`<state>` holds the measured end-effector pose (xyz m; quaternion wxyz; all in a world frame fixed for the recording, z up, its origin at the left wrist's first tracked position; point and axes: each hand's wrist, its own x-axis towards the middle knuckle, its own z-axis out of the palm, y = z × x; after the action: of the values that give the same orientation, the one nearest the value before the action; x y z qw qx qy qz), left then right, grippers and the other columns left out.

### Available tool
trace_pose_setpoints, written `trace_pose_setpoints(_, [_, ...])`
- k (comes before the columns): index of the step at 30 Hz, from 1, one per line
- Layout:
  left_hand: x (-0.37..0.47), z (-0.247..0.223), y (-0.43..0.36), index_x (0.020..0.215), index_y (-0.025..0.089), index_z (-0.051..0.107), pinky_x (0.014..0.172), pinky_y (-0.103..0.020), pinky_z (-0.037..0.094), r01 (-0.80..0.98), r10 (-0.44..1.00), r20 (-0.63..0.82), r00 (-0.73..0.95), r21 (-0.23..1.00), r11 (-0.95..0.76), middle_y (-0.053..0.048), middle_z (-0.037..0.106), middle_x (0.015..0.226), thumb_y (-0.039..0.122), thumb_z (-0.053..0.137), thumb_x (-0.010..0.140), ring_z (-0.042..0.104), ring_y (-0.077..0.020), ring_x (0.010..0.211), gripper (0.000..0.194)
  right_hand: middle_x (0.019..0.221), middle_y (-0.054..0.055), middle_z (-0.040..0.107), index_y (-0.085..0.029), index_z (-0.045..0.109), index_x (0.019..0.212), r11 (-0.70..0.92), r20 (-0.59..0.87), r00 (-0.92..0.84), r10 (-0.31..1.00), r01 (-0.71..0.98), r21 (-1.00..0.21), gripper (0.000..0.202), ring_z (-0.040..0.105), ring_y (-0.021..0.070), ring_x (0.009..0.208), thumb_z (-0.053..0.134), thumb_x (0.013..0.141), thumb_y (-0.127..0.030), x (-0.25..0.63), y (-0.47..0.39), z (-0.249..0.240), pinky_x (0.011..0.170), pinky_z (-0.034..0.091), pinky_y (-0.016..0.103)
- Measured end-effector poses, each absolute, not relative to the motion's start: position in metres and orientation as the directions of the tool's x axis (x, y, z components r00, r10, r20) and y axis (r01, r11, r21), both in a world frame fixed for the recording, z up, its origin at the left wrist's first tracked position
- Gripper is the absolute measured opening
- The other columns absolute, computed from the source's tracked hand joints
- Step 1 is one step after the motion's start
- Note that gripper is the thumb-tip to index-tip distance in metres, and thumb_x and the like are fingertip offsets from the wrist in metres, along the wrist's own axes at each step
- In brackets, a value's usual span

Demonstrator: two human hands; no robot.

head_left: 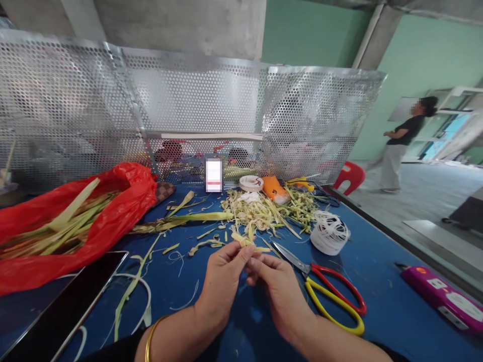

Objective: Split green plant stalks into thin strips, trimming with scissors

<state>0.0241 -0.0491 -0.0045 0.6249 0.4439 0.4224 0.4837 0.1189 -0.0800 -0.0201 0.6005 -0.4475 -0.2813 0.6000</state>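
Observation:
Both my hands meet near the middle of the blue table (173,306). My left hand (226,271), with a gold bangle on its wrist, pinches a small folded piece of pale yellow-green leaf strip (247,241). Against the lower right side of that piece, the fingers of my right hand (273,279) are pressed together on it; their tips are partly hidden. Scissors (313,276) with one red and one yellow handle lie just right of my right hand. Beyond my fingertips is a heap of cut leaf scraps (256,208).
At left, a red plastic bag (128,191) holds long leaf strips, near a dark-screened tablet (68,311). A white string roll (329,234), tape roll (251,183), orange packet (276,188) and purple device (439,294) lie rightward. Perforated metal panels (196,95) stand behind; a person (402,138) is far right.

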Motion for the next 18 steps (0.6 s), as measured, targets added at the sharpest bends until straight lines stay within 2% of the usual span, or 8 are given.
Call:
trace_pose_setpoints(6, [0.024,0.002,-0.049,0.055,0.015,0.06,0.044,-0.019,0.038,-0.248,0.971,-0.078,0.226,0.959,0.135,0.004,0.052,0.049,0.036,0.071,0.064,0.045,-0.0073,0.045,0.026,0.058,-0.003,0.053,-0.014,0.063,0.061,-0.079,-0.165,0.13,0.978,-0.499,-0.863,0.024,0.041,0.0073,0.054,0.077,0.063,-0.033,0.118,-0.081,-0.019,0.056,0.035,0.02])
trace_pose_setpoints(12, [0.019,0.005,-0.046,0.059,0.015,0.063,0.045,-0.019,0.04,-0.227,0.971,-0.103,0.217,0.962,0.153,-0.002,0.065,0.063,0.035,0.071,0.066,0.047,-0.0079,0.048,0.023,0.058,-0.003,0.05,-0.016,0.058,0.059,-0.034,-0.117,0.149,0.982,-0.47,-0.882,0.015,0.042,0.0088,0.057,0.069,0.066,-0.023,0.115,-0.087,-0.02,0.057,0.035,0.02])
trace_pose_setpoints(18, [0.016,0.01,-0.043,0.06,0.014,0.064,0.042,-0.018,0.038,-0.211,0.967,-0.098,0.236,0.966,0.15,0.0,0.06,0.059,0.034,0.071,0.066,0.047,-0.0081,0.048,0.022,0.057,-0.002,0.054,-0.016,0.06,0.064,-0.011,-0.054,0.107,0.993,-0.366,-0.931,0.02,0.047,0.0097,0.056,0.069,0.07,-0.032,0.117,-0.086,-0.018,0.059,0.04,0.021])
